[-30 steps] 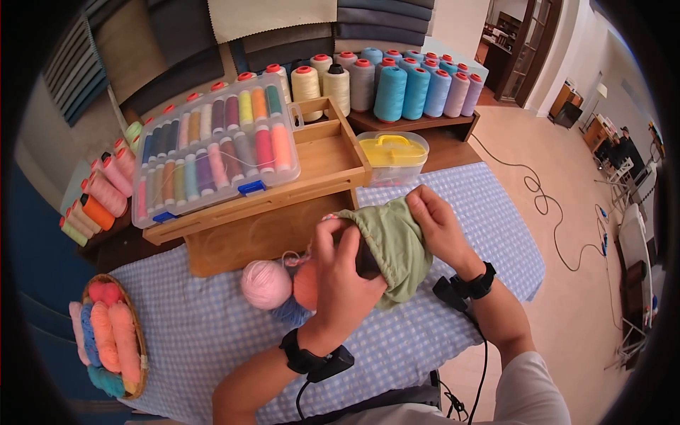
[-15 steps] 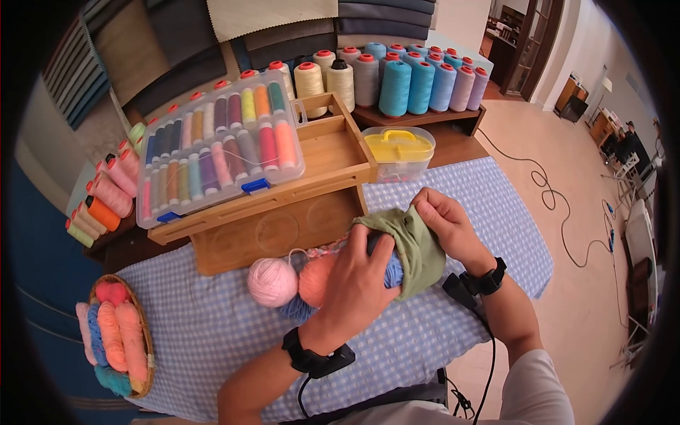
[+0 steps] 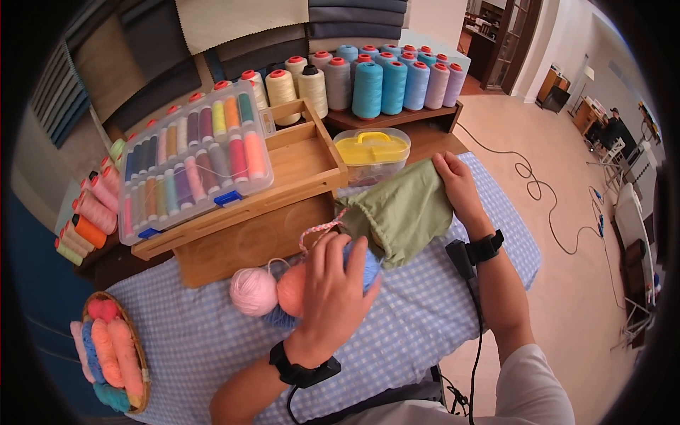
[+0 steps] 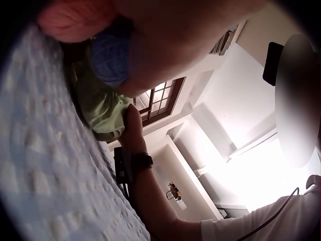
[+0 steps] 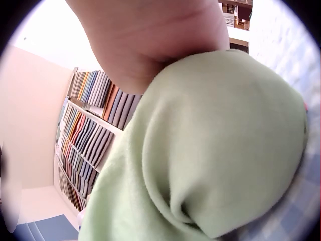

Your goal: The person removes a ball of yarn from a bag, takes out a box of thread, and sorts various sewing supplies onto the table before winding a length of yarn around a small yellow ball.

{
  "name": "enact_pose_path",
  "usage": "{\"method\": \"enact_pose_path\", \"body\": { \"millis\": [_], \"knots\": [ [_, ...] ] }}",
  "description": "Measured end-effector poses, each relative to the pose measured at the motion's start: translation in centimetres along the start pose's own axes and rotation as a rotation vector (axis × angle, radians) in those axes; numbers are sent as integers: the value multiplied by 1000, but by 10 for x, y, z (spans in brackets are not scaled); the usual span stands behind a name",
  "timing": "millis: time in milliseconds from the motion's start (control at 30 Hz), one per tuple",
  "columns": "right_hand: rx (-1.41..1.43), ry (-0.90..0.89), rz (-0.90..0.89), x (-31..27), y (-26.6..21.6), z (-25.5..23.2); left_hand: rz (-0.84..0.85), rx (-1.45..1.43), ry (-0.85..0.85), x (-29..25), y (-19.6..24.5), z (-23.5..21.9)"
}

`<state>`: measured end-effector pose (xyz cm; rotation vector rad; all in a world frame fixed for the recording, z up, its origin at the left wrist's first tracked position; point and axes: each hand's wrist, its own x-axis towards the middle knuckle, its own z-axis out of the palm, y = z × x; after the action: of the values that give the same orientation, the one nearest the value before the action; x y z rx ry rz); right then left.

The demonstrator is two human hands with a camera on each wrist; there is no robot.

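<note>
My left hand (image 3: 331, 292) holds a blue yarn ball (image 3: 370, 268) just outside the mouth of a green drawstring bag (image 3: 411, 212). Much of the ball is hidden behind the fingers; in the left wrist view the blue ball (image 4: 110, 60) shows beside the palm. With my right hand (image 3: 460, 188) I grip the bag's far end, its thumb uppermost, and the cloth hangs slack and creased. A pink-and-white braided cord (image 3: 319, 230) trails from the bag's mouth. Left of my left hand sit a pink yarn ball (image 3: 253, 292) and a peach yarn ball (image 3: 290, 289), with darker blue yarn (image 3: 280, 317) below them.
Behind the balls stands a wooden organizer (image 3: 301, 152) bearing a clear case of thread spools (image 3: 195, 156). A yellow-lidded box (image 3: 372, 152) is to its right, and large thread cones (image 3: 368, 88) line the back. A wicker basket of yarn (image 3: 113, 354) lies at the left on the checked cloth (image 3: 191, 340).
The left hand has drawn back leftward from the bag's mouth, bringing the blue ball out of it. The right hand has pulled the bag up and right, so the cloth now hangs flatter.
</note>
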<state>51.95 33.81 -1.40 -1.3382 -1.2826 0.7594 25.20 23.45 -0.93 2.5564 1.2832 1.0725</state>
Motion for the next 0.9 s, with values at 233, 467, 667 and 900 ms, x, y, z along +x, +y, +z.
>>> {"method": "enact_pose_path", "body": {
  "millis": [233, 467, 667, 900],
  "knots": [
    [-242, -166, 85, -10, -12, 0, 84, 301, -33, -5, 3, 2],
    [-108, -370, 154, -11, -16, -2, 64, 98, -158, -4, 9, -4],
    [330, -449, 134, -25, -27, -7, 96, -52, -36, 0, 1, 6],
    [593, -564, 100, -45, -36, -8, 138, -340, -84, 13, -1, 9]
  ]
}}
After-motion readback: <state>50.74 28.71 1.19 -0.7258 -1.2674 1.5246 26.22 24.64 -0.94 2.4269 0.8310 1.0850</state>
